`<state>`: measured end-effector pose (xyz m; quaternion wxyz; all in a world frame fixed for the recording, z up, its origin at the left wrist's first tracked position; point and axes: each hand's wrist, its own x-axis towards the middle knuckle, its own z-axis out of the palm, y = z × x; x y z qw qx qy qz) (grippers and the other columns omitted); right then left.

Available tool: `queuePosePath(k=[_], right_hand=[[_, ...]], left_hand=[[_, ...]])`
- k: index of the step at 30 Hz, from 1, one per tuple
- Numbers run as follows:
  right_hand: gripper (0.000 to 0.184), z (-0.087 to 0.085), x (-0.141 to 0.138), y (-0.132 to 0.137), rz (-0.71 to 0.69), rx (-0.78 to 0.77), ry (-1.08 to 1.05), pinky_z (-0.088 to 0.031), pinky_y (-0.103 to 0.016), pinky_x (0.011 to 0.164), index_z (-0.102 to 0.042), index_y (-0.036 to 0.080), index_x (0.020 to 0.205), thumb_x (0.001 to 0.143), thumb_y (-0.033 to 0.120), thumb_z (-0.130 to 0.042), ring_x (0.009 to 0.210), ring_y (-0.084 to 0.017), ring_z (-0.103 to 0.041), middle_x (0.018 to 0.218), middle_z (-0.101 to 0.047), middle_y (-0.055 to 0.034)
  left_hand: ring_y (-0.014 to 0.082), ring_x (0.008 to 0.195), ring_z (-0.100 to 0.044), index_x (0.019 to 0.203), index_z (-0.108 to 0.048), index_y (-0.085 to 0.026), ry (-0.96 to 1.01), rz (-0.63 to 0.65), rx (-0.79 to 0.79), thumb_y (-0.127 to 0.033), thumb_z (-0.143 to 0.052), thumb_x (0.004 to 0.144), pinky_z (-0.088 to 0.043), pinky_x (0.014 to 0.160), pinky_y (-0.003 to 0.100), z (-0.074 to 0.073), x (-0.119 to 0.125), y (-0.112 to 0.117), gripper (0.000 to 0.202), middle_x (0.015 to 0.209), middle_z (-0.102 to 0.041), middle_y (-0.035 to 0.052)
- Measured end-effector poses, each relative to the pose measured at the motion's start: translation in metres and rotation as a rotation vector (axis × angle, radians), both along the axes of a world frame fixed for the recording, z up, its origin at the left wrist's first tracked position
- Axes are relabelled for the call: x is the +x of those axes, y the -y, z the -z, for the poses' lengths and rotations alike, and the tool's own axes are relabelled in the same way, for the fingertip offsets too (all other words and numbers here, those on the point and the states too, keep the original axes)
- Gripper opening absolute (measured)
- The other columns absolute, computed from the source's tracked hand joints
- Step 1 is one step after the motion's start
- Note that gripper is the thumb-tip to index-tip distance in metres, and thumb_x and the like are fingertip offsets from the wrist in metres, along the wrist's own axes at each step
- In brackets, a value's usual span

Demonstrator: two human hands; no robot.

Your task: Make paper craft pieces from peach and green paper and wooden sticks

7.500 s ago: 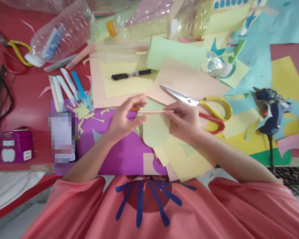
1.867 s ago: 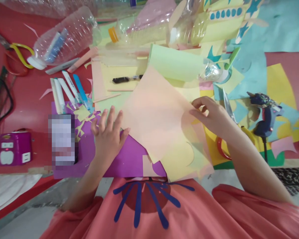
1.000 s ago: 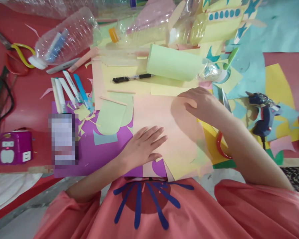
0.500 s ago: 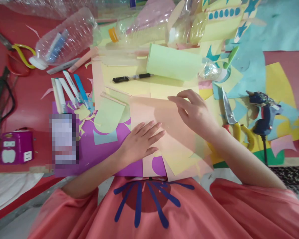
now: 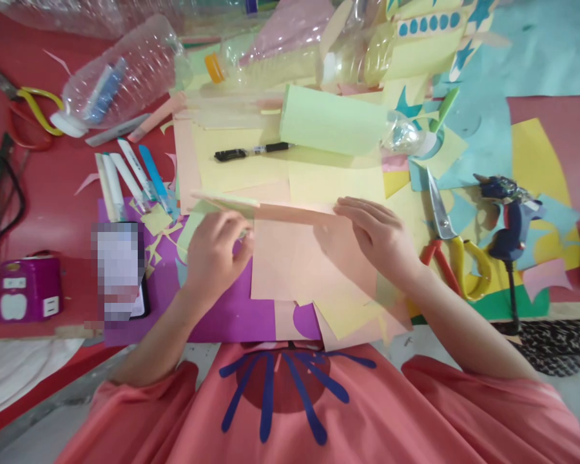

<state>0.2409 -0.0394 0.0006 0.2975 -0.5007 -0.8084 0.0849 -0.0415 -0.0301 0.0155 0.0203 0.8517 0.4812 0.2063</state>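
Note:
A peach paper sheet (image 5: 299,264) lies in front of me, its far edge raised in a narrow fold. My right hand (image 5: 374,235) is at that edge's right end, fingers pressed together on it, the thumb mostly hidden. Left of the sheet, my left hand (image 5: 220,248) is curled, fingertips towards the thumb, over a light green paper piece (image 5: 188,227). A bit of pale green shows between its fingers, and the piece's far part looks tilted up; the exact grip is partly hidden. Purple paper (image 5: 222,322) lies beneath.
Beyond are a black pen (image 5: 251,151), a green paper-wrapped bottle (image 5: 333,119) and a clear bottle (image 5: 125,77). Markers (image 5: 128,171) and a phone (image 5: 120,270) lie left. Scissors (image 5: 447,238) and a blue glue gun (image 5: 510,225) lie right; a purple sharpener (image 5: 29,287) stands far left.
My left hand has moved off the peach sheet to the left and curled over the green paper. My right hand has come down onto the sheet's far edge, which is now raised.

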Motion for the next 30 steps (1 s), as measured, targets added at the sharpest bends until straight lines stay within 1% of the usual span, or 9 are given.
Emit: queuePosePath(k=[3,6,10,14,16,18,21,25,30], right_hand=[[0.033,-0.004,0.003,-0.002,0.058,0.001,-0.002,-0.062,-0.04,0.089,-0.072,0.019,0.101,0.091,0.005,-0.044,0.103,-0.022,-0.073,0.106,-0.077,-0.0082],[0.035,-0.007,0.007,-0.003,0.091,-0.023,0.02,-0.061,-0.041,0.091,-0.072,0.02,0.102,0.09,0.005,-0.043,0.104,-0.022,-0.072,0.106,-0.077,-0.0071],[0.036,-0.009,0.01,-0.002,0.11,-0.027,0.046,-0.061,-0.042,0.092,-0.073,0.021,0.103,0.089,0.005,-0.043,0.103,-0.022,-0.072,0.105,-0.077,-0.006],[0.037,-0.01,0.007,0.0,0.086,0.034,0.059,-0.062,-0.039,0.089,-0.073,0.019,0.104,0.089,0.002,-0.044,0.102,-0.022,-0.073,0.104,-0.078,-0.0064],[0.036,-0.008,0.003,0.002,0.053,0.055,0.064,-0.062,-0.039,0.088,-0.072,0.019,0.105,0.089,0.002,-0.044,0.102,-0.022,-0.073,0.105,-0.077,-0.0069],[0.037,-0.006,0.0,0.004,0.017,0.043,0.069,-0.062,-0.039,0.088,-0.072,0.019,0.107,0.09,0.003,-0.044,0.104,-0.022,-0.072,0.108,-0.077,-0.0068],[0.038,-0.002,-0.005,0.006,-0.035,0.017,0.069,-0.061,-0.041,0.089,-0.07,0.018,0.111,0.09,0.001,-0.043,0.11,-0.024,-0.07,0.113,-0.075,-0.0089],[0.038,0.002,-0.008,0.007,-0.079,0.024,0.077,-0.06,-0.042,0.092,-0.069,0.016,0.114,0.09,0.0,-0.044,0.114,-0.025,-0.068,0.118,-0.073,-0.0107],[0.035,0.005,-0.007,0.007,-0.073,0.031,0.162,-0.055,-0.042,0.1,-0.068,0.016,0.114,0.094,0.005,-0.042,0.121,-0.023,-0.064,0.124,-0.07,-0.0103]], left_hand=[[0.0285,0.125,-0.056,0.116,-0.062,-0.017,-0.09,-0.089,-0.058,-0.04,-0.043,0.095,-0.047,0.101,0.043,0.009,-0.007,-0.01,0.036,0.133,-0.06,0.016],[0.0308,0.143,-0.039,0.145,-0.04,-0.016,-0.186,-0.074,-0.219,-0.049,-0.033,0.097,-0.037,0.112,0.051,0.02,-0.006,-0.015,0.059,0.152,-0.043,0.0159],[0.0345,0.143,-0.037,0.148,-0.039,-0.02,-0.203,-0.198,-0.267,-0.055,-0.029,0.096,-0.029,0.115,0.058,0.028,-0.005,-0.018,0.063,0.153,-0.042,0.0149],[0.0368,0.145,-0.034,0.149,-0.037,-0.014,-0.123,-0.254,-0.212,-0.056,-0.025,0.097,-0.024,0.117,0.061,0.026,-0.009,-0.015,0.068,0.155,-0.036,0.0199],[0.0325,0.147,-0.031,0.152,-0.028,-0.012,-0.052,-0.189,-0.123,-0.052,-0.025,0.098,-0.024,0.119,0.056,0.019,-0.007,-0.01,0.067,0.156,-0.034,0.0212],[0.0269,0.149,-0.028,0.155,-0.017,-0.017,-0.016,-0.077,0.018,-0.046,-0.031,0.099,-0.025,0.12,0.05,0.011,0.0,-0.001,0.065,0.157,-0.033,0.0184],[0.024,0.148,-0.031,0.156,-0.012,-0.021,-0.073,0.106,0.098,-0.038,-0.041,0.098,-0.026,0.12,0.044,0.005,0.017,0.012,0.067,0.155,-0.039,0.0144],[0.0253,0.142,-0.042,0.153,-0.022,-0.014,-0.189,0.179,0.145,-0.041,-0.042,0.098,-0.02,0.122,0.043,0.014,0.038,0.023,0.065,0.147,-0.05,0.0154],[0.026,0.138,-0.046,0.15,-0.031,-0.01,-0.243,0.167,0.112,-0.044,-0.038,0.099,-0.009,0.124,0.046,0.024,0.041,0.026,0.062,0.14,-0.057,0.0153]])
